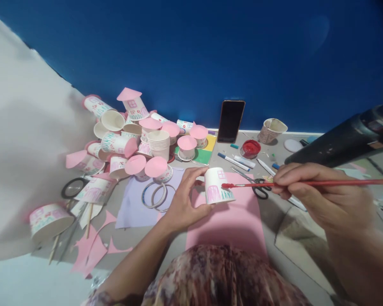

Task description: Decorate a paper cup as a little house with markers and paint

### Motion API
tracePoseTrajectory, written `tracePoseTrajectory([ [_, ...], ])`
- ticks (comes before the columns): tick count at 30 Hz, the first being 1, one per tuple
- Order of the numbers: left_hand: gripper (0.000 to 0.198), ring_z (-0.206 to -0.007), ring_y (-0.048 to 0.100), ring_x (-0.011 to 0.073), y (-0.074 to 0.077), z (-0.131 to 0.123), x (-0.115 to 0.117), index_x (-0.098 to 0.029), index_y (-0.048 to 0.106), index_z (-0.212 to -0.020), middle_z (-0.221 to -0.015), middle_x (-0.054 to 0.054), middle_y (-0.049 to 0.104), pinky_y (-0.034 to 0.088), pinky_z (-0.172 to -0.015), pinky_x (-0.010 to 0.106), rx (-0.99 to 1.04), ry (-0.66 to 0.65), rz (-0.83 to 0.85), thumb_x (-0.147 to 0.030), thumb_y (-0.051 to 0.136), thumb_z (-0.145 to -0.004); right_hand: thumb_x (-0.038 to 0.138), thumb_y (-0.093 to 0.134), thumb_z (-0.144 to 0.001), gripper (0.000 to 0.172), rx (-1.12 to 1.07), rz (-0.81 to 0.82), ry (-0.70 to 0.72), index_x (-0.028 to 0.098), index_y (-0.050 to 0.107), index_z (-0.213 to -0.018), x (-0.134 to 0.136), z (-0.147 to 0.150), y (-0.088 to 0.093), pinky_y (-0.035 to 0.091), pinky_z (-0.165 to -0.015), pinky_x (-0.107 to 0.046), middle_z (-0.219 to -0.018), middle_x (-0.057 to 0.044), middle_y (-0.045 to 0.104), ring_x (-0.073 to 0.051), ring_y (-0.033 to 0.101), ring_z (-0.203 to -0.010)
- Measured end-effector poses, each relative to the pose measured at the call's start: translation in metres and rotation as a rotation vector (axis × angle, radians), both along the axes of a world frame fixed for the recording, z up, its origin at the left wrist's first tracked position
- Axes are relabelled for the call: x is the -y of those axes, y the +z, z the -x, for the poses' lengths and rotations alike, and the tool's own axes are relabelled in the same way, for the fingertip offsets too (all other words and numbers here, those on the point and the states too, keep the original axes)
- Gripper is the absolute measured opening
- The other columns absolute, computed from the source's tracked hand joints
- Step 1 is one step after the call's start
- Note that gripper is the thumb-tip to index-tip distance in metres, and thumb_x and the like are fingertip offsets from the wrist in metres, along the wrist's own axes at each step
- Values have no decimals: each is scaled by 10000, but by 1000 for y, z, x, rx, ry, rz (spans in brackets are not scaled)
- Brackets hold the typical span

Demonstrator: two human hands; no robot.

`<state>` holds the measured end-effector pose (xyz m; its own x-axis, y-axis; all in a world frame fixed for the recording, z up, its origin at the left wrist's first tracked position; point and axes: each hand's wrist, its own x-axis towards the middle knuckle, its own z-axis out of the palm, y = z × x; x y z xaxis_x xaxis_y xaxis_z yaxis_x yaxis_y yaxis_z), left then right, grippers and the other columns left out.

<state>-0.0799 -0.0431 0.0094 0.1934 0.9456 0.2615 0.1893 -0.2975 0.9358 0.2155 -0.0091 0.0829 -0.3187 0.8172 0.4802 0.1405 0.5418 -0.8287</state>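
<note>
My left hand [187, 199] grasps a white paper cup [214, 180], thumb by its near edge and fingers by its far left side, and I have it mouth down and slightly tilted above the pink sheet [226, 233] in front of me. On its wall I see a pink window, an arched pink door and teal strokes like grass. My right hand [322, 195] pinches a slim red paintbrush [347, 182] from the right, its red-loaded tip at the cup's right side; I cannot tell whether the bristles touch. Just right of the pink sheet's far part lie black-handled scissors [261, 191], and farther off sit a white-barrelled marker [233, 161] and an open pot of red paint [250, 148]. Beyond those, a phone [231, 121] leans against the blue wall [191, 55], with a patterned cup [271, 131] to its right. To my left, bangles [155, 197] rest on a lavender sheet [126, 208]; past them stands a stack of plain cups [158, 146], beside a heap of decorated cups [115, 143], many with pink paper tops. Nearer on the left are pink paper scraps [89, 253] and a dark-rimmed ring [74, 188].
</note>
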Motion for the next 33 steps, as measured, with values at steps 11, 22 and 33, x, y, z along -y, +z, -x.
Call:
tracePoseTrajectory([
  [11,764,-1372,538,337,-1,1,0,-319,541,-1491,-1433,111,534,538,-1110,491,-26,-27,-15,-201,797,-782,213,721,-975,124,50,-49,43,255,826,-927,-5,6,4,633,-614,-305,-763,-59,789,-228,773,-731],
  [22,747,-1377,555,344,-3,0,0,-301,555,-1482,-1443,120,542,539,-1121,502,22,-19,-10,-226,817,-786,179,717,-965,114,80,-64,8,252,804,-952,-2,-3,6,631,-608,-277,-780,-49,795,-210,776,-731],
  [33,761,-1378,545,339,-3,0,1,-321,564,-1482,-1437,109,547,547,-1093,462,21,-42,-2,-202,809,-772,165,713,-968,120,45,-34,10,236,809,-976,-2,-2,2,605,-548,-254,-798,-63,794,-205,764,-734],
])
